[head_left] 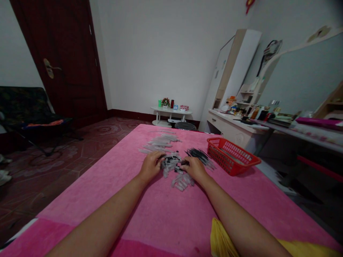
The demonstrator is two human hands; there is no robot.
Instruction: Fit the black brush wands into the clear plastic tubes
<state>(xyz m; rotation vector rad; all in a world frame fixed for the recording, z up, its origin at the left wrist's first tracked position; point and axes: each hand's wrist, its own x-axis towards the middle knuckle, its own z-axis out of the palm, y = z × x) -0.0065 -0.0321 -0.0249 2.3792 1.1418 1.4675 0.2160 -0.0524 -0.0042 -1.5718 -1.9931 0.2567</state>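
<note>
My left hand (152,165) rests at the left edge of a pile of small clear and black pieces (170,163), its fingers curled against them. At the pile's right side is my right hand (195,168), thumb and fingertips pinched together by a dark piece; what they hold is too small to make out. Several clear pieces (182,181) lie in a small group nearer to me. Beyond my left hand are long translucent sticks (160,142). Thin black sticks (200,157) lie just past my right hand.
A red plastic basket (232,157) stands at the right on the pink cloth (160,210). Yellow fabric (222,239) lies by my right forearm. Farther off are a white side table (171,110), a dresser (235,125) with bottles and a folding chair (26,110).
</note>
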